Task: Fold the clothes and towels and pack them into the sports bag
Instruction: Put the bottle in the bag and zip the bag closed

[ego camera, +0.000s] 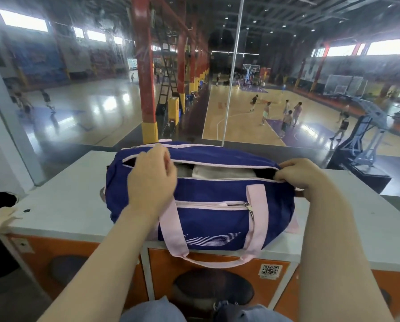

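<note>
White counter [66,194] holds sports bag [206,217] (half unzipped); both hands' grip pinches its opening.

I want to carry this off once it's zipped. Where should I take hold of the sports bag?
Probably by the pink strap handle on the near side of the blue sports bag. Its loop hangs free over the white counter's front edge, so fingers can hook under it from below and in front. The left hand and right hand are both busy at the top opening.

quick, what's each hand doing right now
Left hand: fingers curled, pinching at the top zip opening of the navy fabric sports bag with pink straps.
Right hand: gripping the bag's right end by the zip.
</note>
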`<action>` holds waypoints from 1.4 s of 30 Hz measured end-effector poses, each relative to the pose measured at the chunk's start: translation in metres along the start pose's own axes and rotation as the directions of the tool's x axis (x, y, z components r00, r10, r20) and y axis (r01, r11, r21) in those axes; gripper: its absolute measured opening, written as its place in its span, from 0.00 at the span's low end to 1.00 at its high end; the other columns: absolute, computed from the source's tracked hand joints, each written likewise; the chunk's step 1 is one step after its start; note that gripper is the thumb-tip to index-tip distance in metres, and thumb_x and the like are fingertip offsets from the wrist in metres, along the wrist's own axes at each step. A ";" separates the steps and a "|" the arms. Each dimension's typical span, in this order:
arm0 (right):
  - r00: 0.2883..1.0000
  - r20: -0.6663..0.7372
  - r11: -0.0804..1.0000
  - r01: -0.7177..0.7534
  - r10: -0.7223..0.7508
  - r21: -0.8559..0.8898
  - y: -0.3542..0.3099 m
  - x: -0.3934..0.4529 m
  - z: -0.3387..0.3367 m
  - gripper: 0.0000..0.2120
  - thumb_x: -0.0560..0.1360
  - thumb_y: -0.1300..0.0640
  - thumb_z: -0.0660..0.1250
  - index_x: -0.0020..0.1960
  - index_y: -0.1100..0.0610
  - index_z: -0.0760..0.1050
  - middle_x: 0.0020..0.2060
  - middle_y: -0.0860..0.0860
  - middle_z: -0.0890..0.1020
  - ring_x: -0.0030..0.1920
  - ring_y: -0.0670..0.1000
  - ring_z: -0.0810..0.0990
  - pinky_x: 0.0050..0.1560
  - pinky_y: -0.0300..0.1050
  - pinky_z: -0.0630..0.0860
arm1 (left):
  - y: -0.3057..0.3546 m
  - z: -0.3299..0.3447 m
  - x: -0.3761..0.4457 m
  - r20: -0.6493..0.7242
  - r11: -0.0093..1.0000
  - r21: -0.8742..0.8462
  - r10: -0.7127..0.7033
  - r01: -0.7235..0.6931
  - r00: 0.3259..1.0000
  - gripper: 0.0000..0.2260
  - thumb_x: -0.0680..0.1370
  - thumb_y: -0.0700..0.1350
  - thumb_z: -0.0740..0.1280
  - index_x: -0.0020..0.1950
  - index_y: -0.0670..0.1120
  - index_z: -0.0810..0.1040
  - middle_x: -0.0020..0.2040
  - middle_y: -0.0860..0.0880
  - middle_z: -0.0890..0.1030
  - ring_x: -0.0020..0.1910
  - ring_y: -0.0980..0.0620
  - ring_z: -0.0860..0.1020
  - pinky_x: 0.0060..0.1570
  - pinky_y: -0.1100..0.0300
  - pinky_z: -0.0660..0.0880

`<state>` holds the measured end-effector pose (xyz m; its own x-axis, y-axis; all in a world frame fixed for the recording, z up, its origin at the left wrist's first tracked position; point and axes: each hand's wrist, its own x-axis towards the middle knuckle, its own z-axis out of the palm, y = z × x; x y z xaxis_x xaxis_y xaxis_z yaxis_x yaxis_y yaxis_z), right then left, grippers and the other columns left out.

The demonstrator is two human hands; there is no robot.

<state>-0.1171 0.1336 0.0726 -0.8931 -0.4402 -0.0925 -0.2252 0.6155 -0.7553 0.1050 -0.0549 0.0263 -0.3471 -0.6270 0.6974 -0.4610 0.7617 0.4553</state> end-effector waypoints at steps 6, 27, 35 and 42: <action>0.993 -0.114 0.980 -0.003 0.026 0.197 0.026 -0.008 -0.009 0.07 0.68 0.71 0.62 0.43 0.73 0.77 0.38 0.69 0.74 0.43 0.52 0.67 0.45 0.59 0.78 | 0.101 0.045 0.008 0.304 0.949 -0.308 0.037 0.062 0.952 0.04 0.78 0.43 0.64 0.50 0.51 0.72 0.44 0.54 0.77 0.42 0.56 0.75 0.38 0.63 0.69; 0.933 -0.321 0.899 0.273 -0.161 0.343 0.035 -0.024 0.018 0.07 0.67 0.60 0.73 0.42 0.50 0.81 0.37 0.48 0.85 0.43 0.48 0.84 0.52 0.50 0.81 | 0.137 0.110 -0.044 0.475 0.821 -0.565 0.236 0.087 0.848 0.07 0.78 0.50 0.68 0.52 0.53 0.72 0.44 0.56 0.80 0.43 0.58 0.79 0.48 0.51 0.79; 0.968 -0.186 0.799 0.244 -0.168 0.549 0.039 -0.021 0.018 0.06 0.74 0.55 0.67 0.45 0.53 0.83 0.37 0.53 0.86 0.46 0.52 0.85 0.54 0.48 0.80 | 0.138 0.118 -0.042 0.440 0.850 -0.520 0.182 0.085 0.879 0.03 0.79 0.50 0.66 0.49 0.52 0.74 0.41 0.54 0.81 0.41 0.54 0.79 0.45 0.49 0.78; 0.953 -0.299 0.875 0.100 0.053 0.473 0.061 -0.013 0.029 0.04 0.76 0.56 0.67 0.48 0.52 0.80 0.43 0.46 0.81 0.45 0.47 0.78 0.49 0.47 0.78 | 0.140 0.116 -0.037 0.540 0.762 -0.552 0.018 0.339 0.841 0.04 0.78 0.43 0.64 0.49 0.52 0.77 0.43 0.56 0.83 0.45 0.58 0.81 0.51 0.53 0.79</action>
<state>-0.1077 0.1574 0.0088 -0.9794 -0.1910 0.0657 -0.1017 0.1853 -0.9774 -0.0417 0.0558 0.0000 -0.7415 -0.6024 0.2955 -0.0177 0.4579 0.8888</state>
